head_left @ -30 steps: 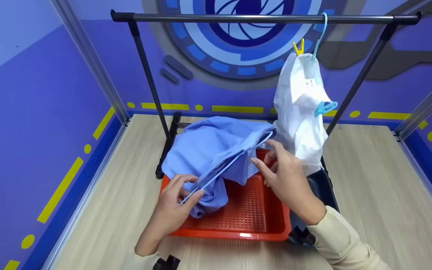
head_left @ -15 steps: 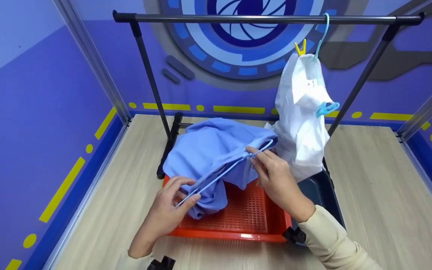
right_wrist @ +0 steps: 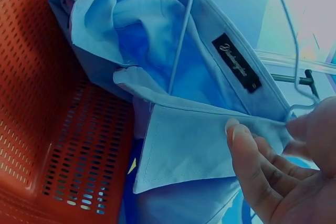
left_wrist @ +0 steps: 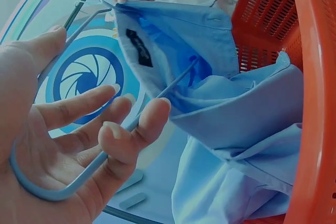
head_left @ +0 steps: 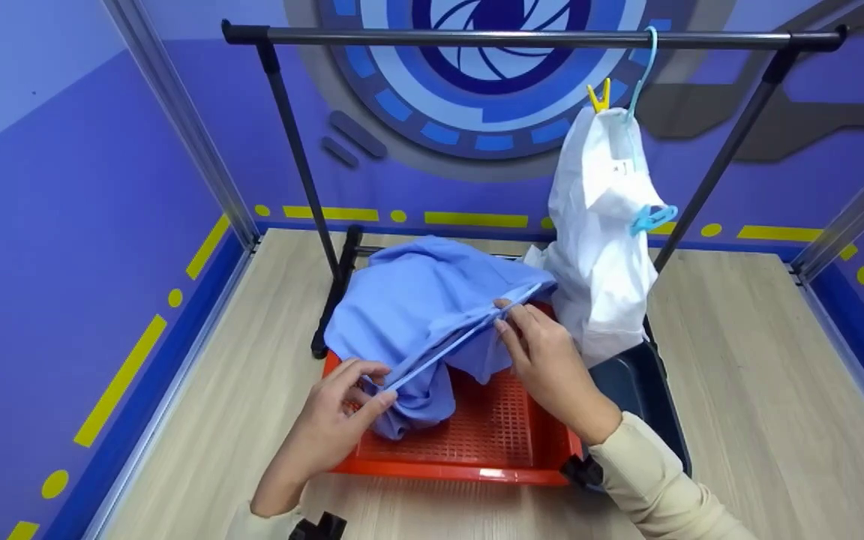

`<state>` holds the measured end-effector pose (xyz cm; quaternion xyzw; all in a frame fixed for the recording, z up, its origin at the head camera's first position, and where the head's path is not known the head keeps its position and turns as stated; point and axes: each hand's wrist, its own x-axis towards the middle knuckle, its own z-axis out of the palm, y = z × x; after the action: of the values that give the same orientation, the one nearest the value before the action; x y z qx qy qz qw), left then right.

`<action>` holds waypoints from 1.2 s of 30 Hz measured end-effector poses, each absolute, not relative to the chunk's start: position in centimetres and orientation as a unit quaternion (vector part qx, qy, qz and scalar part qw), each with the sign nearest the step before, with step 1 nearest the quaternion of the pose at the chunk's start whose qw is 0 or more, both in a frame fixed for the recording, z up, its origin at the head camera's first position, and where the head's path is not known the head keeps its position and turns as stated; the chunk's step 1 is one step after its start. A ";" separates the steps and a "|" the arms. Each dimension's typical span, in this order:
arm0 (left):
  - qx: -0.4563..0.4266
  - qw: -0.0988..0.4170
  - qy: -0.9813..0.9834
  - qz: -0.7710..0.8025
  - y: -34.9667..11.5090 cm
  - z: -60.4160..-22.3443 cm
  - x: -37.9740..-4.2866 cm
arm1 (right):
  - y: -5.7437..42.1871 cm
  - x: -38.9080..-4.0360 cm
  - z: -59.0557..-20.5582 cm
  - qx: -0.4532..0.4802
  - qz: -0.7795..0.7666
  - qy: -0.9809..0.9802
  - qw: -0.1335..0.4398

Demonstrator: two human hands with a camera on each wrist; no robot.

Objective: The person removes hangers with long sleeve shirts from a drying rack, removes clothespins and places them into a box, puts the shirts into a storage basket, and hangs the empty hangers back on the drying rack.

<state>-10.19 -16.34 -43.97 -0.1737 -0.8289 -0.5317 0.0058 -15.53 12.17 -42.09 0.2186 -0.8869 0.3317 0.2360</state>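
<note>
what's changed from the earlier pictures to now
The right hand shifted left along the collar of the blue shirt and, spread apart a second ago, now pinches it near the hanger. The left hand keeps hold of the hanger; red basket and white garment stayed put.

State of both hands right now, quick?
Left hand: closed, holding the light-blue hanger.
Right hand: closed, pinching the blue shirt at its neck edge.
</note>
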 end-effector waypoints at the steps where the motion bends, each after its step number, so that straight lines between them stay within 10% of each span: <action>1: -0.176 0.007 -0.826 -0.535 -16.4 -44.0 -10.2 | 12.2 -15.6 -42.2 0.217 0.328 -0.887 0.240; 36: -0.169 -0.088 -0.810 -0.555 -19.4 -43.1 -9.7 | 13.3 -16.4 -45.1 0.138 0.337 -0.907 0.212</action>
<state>-9.67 -19.43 -43.10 -0.1686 -0.8100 -0.5547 -0.0878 -16.36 13.28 -45.10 0.1382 -0.9070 0.3366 0.2122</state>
